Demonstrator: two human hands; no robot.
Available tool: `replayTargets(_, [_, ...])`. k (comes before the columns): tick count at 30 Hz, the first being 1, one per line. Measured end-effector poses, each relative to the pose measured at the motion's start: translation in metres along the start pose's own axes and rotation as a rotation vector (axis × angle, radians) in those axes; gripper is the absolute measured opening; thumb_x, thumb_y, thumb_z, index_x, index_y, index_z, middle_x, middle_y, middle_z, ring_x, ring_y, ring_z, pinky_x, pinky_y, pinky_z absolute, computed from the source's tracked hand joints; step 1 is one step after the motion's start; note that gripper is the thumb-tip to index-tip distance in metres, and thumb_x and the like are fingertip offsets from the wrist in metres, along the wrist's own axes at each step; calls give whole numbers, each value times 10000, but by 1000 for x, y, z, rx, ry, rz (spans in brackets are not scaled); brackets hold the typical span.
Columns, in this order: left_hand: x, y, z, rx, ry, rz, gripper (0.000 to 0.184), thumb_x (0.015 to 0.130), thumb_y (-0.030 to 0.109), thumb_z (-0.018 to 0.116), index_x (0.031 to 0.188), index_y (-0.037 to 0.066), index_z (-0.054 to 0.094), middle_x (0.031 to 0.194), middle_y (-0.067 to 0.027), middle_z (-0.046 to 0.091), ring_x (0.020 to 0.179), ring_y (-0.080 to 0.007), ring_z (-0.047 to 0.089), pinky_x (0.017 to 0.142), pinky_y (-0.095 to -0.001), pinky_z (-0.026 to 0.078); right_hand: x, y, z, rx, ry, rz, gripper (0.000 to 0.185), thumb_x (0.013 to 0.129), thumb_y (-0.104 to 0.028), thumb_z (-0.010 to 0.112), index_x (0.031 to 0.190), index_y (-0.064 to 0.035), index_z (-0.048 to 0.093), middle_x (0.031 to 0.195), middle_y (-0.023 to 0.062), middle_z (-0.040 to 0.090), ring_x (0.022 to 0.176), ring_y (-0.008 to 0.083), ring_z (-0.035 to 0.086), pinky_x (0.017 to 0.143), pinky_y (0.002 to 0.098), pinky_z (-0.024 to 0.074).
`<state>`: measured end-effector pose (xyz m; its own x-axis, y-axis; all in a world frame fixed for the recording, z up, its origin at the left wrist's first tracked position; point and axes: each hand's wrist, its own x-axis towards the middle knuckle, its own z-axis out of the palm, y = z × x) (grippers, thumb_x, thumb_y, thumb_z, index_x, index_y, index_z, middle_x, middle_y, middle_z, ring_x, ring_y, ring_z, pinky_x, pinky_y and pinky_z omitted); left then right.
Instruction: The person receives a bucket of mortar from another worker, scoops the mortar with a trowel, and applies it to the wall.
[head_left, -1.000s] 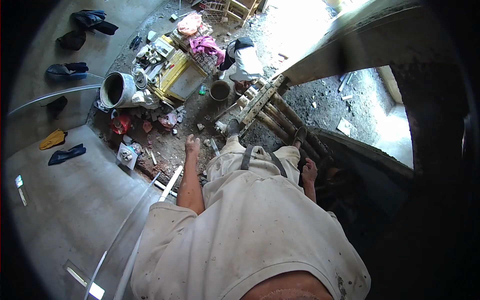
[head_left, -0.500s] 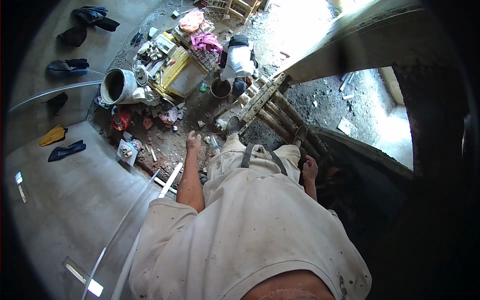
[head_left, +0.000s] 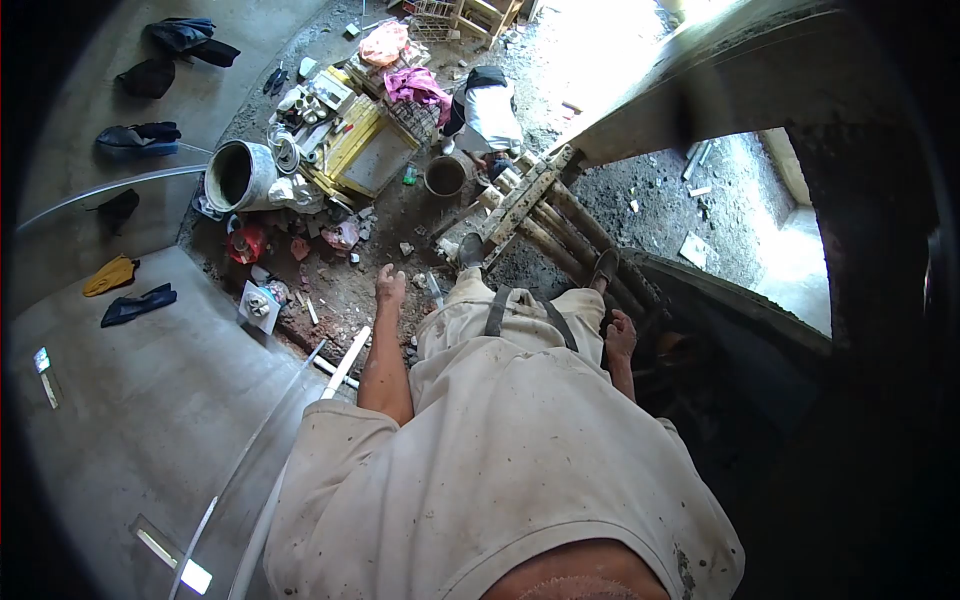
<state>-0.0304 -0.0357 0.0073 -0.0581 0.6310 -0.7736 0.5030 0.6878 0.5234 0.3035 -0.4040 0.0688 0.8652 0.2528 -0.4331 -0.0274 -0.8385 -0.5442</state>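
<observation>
Head: hands [head_left: 390, 287] unmoved, co-worker [head_left: 492, 118] farther right

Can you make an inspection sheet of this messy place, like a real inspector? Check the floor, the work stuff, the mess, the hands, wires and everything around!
Surface: dirt floor, littered with rubble.
Job's things: spattered plank and wooden poles near the shoes.
Clutter: big pale bucket, yellow-edged box and pink cloth, heaped close together.
Hands: left hand holds nothing I can see; right hand has bent fingers, with no held thing visible.
Cables: nothing seen for certain; a white pipe lies beside the left arm.
Surroundings: another person bends over near a round bucket; grey wall at left; deep shadow at right.
</observation>
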Motion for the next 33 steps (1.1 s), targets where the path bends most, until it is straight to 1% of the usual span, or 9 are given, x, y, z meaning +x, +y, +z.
replayTargets(7, [13, -15, 1, 43, 4, 53, 485, 816, 163, 558, 1269, 139, 385, 1219, -160, 476, 1096, -251, 468, 909, -377, 369, -4, -3, -2, -43, 1, -9, 357, 700, -49, 508, 1040, -121, 590, 892, 89, 607, 840, 208, 581, 792, 317, 454])
replayTargets(9, [-6, 5, 1, 5, 2, -5, 486, 814, 155, 547, 1268, 108, 382, 1245, -211, 435, 1112, -280, 464, 890, -351, 393, -4, -1, -2, -58, -1, -30, 360, 717, -15, 513, 1059, -106, 577, 899, 61, 584, 810, 163, 558, 753, 290, 458])
replayTargets(12, [-22, 23, 1, -47, 0, -6, 489, 815, 149, 547, 1269, 89, 375, 1236, -218, 442, 1105, -278, 470, 883, -346, 397, -1, 3, -1, -42, -2, -26, 359, 717, -17, 514, 1059, -102, 576, 885, 59, 578, 796, 156, 555, 752, 293, 461])
replayTargets(16, [-1, 4, 1, -40, -32, 77, 492, 816, 152, 548, 1268, 74, 371, 1221, -223, 456, 1096, -275, 479, 877, -341, 399, 4, 6, -1, 10, -13, 42, 361, 714, -22, 515, 1060, -102, 576, 872, 57, 573, 775, 148, 553, 737, 288, 462])
replayTargets(18, [-1, 2, 1, 0, -10, 93, 492, 816, 153, 546, 1269, 76, 370, 1207, -220, 468, 1088, -276, 485, 879, -340, 397, 2, 0, -3, -11, -6, 47, 351, 703, -56, 516, 1041, -115, 590, 878, 86, 610, 828, 207, 585, 774, 321, 460])
replayTargets(25, [-1, 0, 0, 73, -3, 67, 483, 818, 159, 546, 1264, 79, 380, 1224, -226, 453, 1100, -283, 478, 892, -348, 393, -2, -11, -5, -56, 7, -19, 348, 700, -53, 515, 1034, -115, 592, 843, 70, 606, 797, 192, 582, 760, 316, 460])
replayTargets(27, [-2, 0, 0, -3, -5, 63, 476, 820, 164, 547, 1262, 92, 387, 1236, -231, 442, 1107, -288, 473, 895, -350, 392, 0, -8, -4, -35, -1, -21, 354, 707, -39, 517, 1050, -97, 585, 880, 57, 585, 807, 156, 561, 749, 288, 458])
replayTargets(31, [9, -9, 1, 15, 9, 82, 476, 821, 167, 547, 1265, 105, 387, 1243, -228, 438, 1114, -293, 469, 894, -349, 394, -4, -11, -5, -22, 24, -26, 343, 701, -51, 509, 1027, -119, 594, 840, 71, 600, 794, 196, 579, 757, 315, 460])
replayTargets(33, [13, -12, 0, 42, 1, 116, 478, 819, 167, 549, 1266, 109, 388, 1232, -223, 449, 1100, -284, 479, 882, -345, 401, -6, -13, -6, -64, 12, -34, 353, 710, -38, 515, 1051, -99, 587, 884, 63, 590, 808, 157, 564, 748, 283, 458])
